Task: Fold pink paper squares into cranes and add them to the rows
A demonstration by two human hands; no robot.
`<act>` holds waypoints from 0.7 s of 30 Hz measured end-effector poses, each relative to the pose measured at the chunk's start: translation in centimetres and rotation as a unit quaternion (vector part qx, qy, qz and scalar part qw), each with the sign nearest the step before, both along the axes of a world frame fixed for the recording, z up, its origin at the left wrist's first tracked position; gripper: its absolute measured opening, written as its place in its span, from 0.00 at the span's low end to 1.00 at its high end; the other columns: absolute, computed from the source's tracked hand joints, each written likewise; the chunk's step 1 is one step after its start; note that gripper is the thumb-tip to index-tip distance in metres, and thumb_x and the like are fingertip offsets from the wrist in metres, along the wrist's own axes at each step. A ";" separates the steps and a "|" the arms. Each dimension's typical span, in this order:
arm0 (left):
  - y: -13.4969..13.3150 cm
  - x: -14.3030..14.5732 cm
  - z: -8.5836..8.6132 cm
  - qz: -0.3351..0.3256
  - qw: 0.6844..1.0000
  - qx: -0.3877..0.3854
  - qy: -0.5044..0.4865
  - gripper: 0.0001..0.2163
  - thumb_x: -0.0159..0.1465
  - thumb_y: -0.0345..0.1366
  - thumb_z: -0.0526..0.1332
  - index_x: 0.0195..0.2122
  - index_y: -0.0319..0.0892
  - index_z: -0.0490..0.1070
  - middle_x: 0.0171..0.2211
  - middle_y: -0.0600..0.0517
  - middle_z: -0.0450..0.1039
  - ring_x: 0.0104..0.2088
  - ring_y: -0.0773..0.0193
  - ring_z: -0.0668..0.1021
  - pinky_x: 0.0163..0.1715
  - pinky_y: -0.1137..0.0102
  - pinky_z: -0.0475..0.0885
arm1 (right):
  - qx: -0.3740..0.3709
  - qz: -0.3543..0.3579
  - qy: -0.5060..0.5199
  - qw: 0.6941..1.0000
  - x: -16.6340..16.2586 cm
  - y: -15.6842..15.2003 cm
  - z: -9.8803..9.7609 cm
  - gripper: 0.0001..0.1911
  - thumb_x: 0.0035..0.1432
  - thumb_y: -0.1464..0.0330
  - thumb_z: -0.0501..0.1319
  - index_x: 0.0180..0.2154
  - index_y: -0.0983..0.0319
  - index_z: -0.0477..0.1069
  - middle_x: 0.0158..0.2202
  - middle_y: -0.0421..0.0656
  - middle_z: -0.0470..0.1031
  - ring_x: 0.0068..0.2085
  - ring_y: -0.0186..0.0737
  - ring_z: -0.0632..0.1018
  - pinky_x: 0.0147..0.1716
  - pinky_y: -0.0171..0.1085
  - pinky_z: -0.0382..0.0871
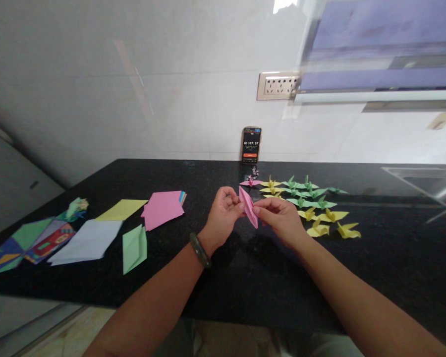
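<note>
A piece of pink origami paper (248, 207), folded into a narrow diamond, is held up between both hands above the black counter. My left hand (225, 215), with a dark green bangle at its wrist, pinches the paper's left side. My right hand (280, 218) pinches its right edge between thumb and fingers. Just behind the hands sits a pink paper crane (250, 182). Rows of folded cranes, such as a green crane (307, 184) and a yellow crane (332, 215), stand to the right of them.
Left of the hands lie a stack of pink paper (163, 210), a folded green sheet (135, 249), a yellow sheet (121, 209), white sheets (87, 242) and a colourful packet (33, 243). A phone (251, 145) showing a timer leans against the wall. A socket panel (278, 86) is above.
</note>
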State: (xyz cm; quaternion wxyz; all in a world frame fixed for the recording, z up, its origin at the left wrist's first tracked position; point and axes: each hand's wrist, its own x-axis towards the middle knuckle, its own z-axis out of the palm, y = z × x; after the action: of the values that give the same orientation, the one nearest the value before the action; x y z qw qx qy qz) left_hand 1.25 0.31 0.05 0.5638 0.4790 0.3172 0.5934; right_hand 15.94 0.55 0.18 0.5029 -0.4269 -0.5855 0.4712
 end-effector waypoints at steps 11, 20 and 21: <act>-0.1 0.0 0.1 -0.013 0.998 -0.065 0.012 0.06 0.51 0.33 0.63 0.28 0.35 0.71 0.25 0.52 0.72 0.27 0.70 0.74 0.34 0.70 0.71 | 0.090 -0.088 -0.067 0.990 -0.2 -0.3 -0.5 0.11 0.48 0.62 0.62 0.29 0.64 0.75 0.23 0.42 0.75 0.22 0.33 0.71 0.21 0.33 0.64; -0.3 0.0 0.1 0.023 0.995 -0.028 0.097 0.08 0.50 0.36 0.64 0.25 0.35 0.71 0.23 0.53 0.71 0.24 0.70 0.71 0.29 0.72 0.66 | 0.199 -0.094 -0.177 0.959 0.0 -0.8 -0.1 0.08 0.51 0.65 0.60 0.29 0.62 0.75 0.26 0.43 0.75 0.24 0.34 0.72 0.23 0.33 0.65; -0.3 0.0 0.1 0.023 0.994 -0.024 0.104 0.08 0.50 0.36 0.64 0.25 0.35 0.71 0.23 0.53 0.71 0.24 0.70 0.71 0.29 0.72 0.66 | 0.184 -0.093 -0.169 0.964 0.1 -0.7 0.0 0.09 0.51 0.64 0.60 0.29 0.62 0.75 0.25 0.43 0.75 0.24 0.34 0.72 0.23 0.33 0.65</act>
State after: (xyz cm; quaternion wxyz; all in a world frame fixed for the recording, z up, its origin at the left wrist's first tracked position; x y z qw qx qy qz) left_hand 1.22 0.06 0.18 0.5253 0.5171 0.3996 0.5450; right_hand 15.99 -0.19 0.19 0.5081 -0.4527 -0.6966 0.2275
